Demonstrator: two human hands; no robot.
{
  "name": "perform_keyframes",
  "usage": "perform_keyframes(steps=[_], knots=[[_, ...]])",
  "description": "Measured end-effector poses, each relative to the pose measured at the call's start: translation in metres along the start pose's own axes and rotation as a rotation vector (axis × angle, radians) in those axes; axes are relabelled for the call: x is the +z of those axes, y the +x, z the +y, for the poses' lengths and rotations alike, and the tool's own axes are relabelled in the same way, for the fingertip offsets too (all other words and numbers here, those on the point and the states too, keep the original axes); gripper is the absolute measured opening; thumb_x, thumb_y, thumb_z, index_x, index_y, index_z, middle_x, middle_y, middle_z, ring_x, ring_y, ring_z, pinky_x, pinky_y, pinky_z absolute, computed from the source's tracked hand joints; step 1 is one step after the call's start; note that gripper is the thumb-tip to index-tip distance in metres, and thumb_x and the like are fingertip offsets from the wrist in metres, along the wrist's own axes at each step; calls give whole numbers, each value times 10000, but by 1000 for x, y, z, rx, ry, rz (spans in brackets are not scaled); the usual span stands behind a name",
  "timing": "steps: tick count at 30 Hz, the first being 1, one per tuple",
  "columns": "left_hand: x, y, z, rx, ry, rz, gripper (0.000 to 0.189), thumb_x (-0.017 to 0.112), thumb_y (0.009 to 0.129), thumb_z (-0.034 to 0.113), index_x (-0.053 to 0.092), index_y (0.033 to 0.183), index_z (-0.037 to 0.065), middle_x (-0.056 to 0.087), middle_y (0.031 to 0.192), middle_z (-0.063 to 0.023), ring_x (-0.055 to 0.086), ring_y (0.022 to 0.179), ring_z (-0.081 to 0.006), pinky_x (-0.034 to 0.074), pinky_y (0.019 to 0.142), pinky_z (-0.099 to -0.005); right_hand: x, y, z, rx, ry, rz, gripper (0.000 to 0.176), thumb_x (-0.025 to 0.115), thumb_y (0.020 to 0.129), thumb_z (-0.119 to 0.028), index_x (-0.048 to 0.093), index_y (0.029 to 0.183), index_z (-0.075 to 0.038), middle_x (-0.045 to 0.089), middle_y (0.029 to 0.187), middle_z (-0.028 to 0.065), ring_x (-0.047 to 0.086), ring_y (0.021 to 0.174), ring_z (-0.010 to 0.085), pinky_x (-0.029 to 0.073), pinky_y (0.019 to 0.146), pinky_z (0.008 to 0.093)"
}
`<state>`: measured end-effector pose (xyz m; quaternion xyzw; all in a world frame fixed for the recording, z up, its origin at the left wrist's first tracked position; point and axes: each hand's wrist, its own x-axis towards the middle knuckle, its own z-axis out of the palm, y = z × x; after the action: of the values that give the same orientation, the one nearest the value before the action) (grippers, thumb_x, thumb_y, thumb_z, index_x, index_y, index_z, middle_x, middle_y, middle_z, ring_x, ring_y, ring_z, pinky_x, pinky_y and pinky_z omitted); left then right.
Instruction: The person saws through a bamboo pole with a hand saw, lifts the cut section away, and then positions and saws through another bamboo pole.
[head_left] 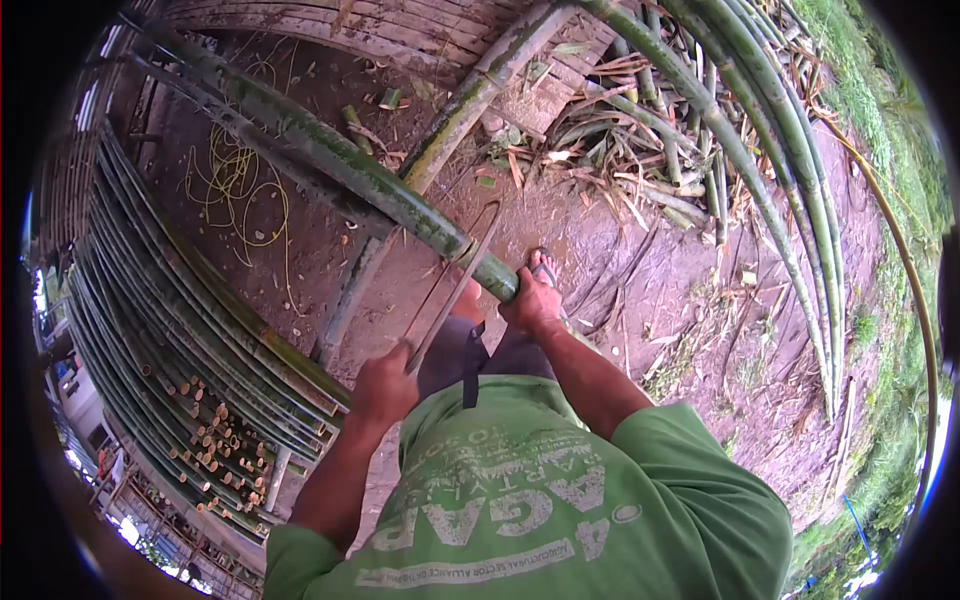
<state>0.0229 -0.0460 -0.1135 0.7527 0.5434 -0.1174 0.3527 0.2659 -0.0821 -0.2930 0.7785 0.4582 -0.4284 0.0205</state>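
Observation:
My left hand (385, 385) is closed round the handle of a narrow-framed hacksaw (448, 302). The saw slants up and away from me, its far end crossing a thick green bamboo pole (365, 180) close to the pole's near end. My right hand (533, 303) grips that near end, just to the right of the saw, with the fingers wrapped over it. The pole runs off to the upper left and rests across a slanting bamboo support (470, 105). My body in a green shirt fills the lower middle, with a sandalled foot (542, 265) beyond my right hand.
Long bamboo poles (190, 290) lie stacked on the left, several cut ends facing me. Yellow cord (235, 190) is tangled on the dirt floor. Offcuts and split scraps (640, 150) are heaped at upper right, beside long green poles (770, 130). Grass borders the right side.

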Motion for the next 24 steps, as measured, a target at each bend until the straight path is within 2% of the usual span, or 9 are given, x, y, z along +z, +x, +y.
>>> perform_keyframes(steps=[2,7,10,13,14,17,20,22,24], knots=[[-31,-65,-2,-102,-39,-76,257,569,688,60,610,925,-30,594,741,-294,607,752,-471,487,671,-528,5,-12,1,37,2,-82,485,716,640,-330,541,1045,-130,634,1028,187,630,963,356,495,828,463],[53,98,-14,31,-91,36,255,609,694,60,614,933,-27,598,729,-284,611,750,-464,503,659,-496,9,-6,3,44,-12,-112,529,727,621,-332,541,1074,-132,648,1006,178,634,965,363,492,841,458],[45,84,3,8,-45,15,263,612,699,51,618,947,-35,604,736,-286,614,756,-461,504,661,-494,6,-7,0,75,44,-127,566,745,592,-336,554,1086,-135,640,1018,154,626,971,364,492,851,445],[-10,-37,-3,-49,-42,-2,181,565,723,39,610,893,-5,612,750,-284,619,725,-458,494,654,-523,5,-7,-2,9,-12,-39,567,745,574,-332,566,1072,-127,599,1094,169,567,1077,361,478,888,438],[-17,-57,-9,-121,-22,-38,185,563,718,29,611,893,-7,611,749,-287,620,725,-456,493,658,-526,-3,-3,-3,103,147,-231,569,746,558,-320,571,1061,-118,534,1185,185,470,1186,369,449,942,444],[4,-21,-22,-12,-49,81,173,547,729,43,607,883,-8,603,725,-288,618,722,-457,489,663,-533,1,-3,-4,33,24,-104,584,749,549,-317,570,1068,-116,492,1234,187,446,1212,368,444,955,442],[37,80,-3,24,-61,30,158,533,747,70,600,863,-14,599,709,-284,618,721,-457,490,672,-532,6,-1,-1,39,-20,-100,607,758,546,-314,571,1089,-116,504,1218,176,492,1168,353,456,951,422],[39,81,7,13,-41,54,161,529,754,80,599,862,-18,602,708,-281,620,721,-456,492,673,-531,-3,-2,-3,19,-62,-140,655,764,548,-317,570,1142,-120,503,1239,165,503,1173,338,456,961,409],[14,18,-2,-12,-62,31,180,538,754,79,591,889,-28,610,718,-279,626,722,-451,497,664,-525,-17,9,-5,25,-22,-176,675,761,553,-322,568,1169,-123,540,1204,159,533,1143,333,467,948,407]])
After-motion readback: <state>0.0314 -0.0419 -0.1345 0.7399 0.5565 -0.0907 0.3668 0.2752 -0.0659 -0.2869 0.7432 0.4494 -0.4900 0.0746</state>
